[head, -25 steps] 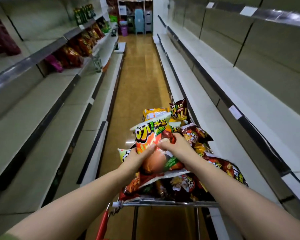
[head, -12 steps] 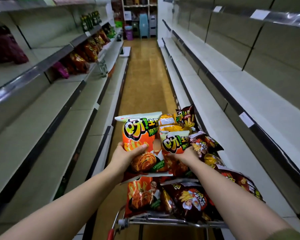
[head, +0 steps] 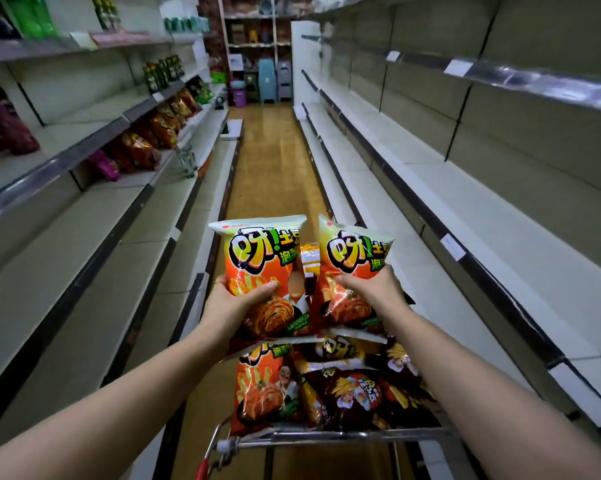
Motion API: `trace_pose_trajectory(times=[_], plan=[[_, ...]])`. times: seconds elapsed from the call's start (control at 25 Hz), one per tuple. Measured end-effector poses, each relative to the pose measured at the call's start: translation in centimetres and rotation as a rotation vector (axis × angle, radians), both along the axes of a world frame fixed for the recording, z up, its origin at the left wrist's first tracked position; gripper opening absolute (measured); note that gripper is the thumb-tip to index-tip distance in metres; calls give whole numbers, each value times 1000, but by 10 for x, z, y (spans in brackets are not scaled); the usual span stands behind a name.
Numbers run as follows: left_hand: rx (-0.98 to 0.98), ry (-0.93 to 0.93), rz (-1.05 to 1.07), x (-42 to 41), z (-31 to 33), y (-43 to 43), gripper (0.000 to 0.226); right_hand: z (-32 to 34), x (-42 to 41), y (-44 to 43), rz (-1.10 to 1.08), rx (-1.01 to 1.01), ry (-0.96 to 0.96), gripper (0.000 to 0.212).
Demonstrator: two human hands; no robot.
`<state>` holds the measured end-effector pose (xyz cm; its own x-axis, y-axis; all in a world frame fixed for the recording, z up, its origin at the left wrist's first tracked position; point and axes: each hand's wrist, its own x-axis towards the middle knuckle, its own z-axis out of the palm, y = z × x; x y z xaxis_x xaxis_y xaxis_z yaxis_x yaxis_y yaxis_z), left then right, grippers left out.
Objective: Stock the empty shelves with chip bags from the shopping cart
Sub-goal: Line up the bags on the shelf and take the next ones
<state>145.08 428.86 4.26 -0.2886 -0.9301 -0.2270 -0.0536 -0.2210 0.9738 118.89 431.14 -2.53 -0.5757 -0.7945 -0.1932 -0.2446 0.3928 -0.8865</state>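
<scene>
My left hand [head: 236, 303] is curled round the lower half of a glossy orange and pale-green foil chip bag [head: 257, 251], thumb across the front, holding it upright. My right hand [head: 375, 292] grips a matching foil chip bag [head: 354, 251] the same way, just beside the first; I cannot tell whether their inner edges touch. Both bags hang above the heap of orange and dark-red chip bags [head: 344, 393] in the chrome wire shopping cart [head: 326, 436], so they are clear of the load but on no shelf yet. Bare white metal shelves on the right [head: 413, 209] run close alongside. The grey-edged shelves on the left [head: 67, 237] are bare near me, with a row of red and orange snack bags [head: 153, 133] farther down. My worries: slick, puffy foil held low in one hand could tip or slide out as I swing it sideways. Squeezing harder to stop that would crush the chips. A bag corner could catch a shelf's front rail. With neither hand on the cart, it may roll if nudged.
</scene>
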Motion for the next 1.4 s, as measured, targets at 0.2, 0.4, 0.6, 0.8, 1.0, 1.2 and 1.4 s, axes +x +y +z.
trace_pose_trajectory(times=[0.2, 0.4, 0.6, 0.8, 1.0, 1.2, 1.4], plan=[[-76, 83, -96, -31, 54, 30, 90, 120, -17, 88, -39, -162, 99, 113], [-201, 148, -213, -70, 106, 66, 80, 189, -39, 173, -92, -207, 222, 94], [-264, 261, -303, -126, 149, 109, 78, 249, -37, 249, -187, -268, 369, 85], [-324, 337, -537, -190, 207, 144, 64, 308, -39, 324, -396, -254, 591, 86], [-271, 282, -872, -268, 257, 165, 34, 341, -68, 377, -619, -197, 615, 69], [-170, 186, -1201, -355, 288, 186, 32, 364, -107, 403, -860, -104, 602, 106], [-128, 172, -1401, -452, 290, 201, 44, 368, -144, 415, -1041, 32, 604, 77]])
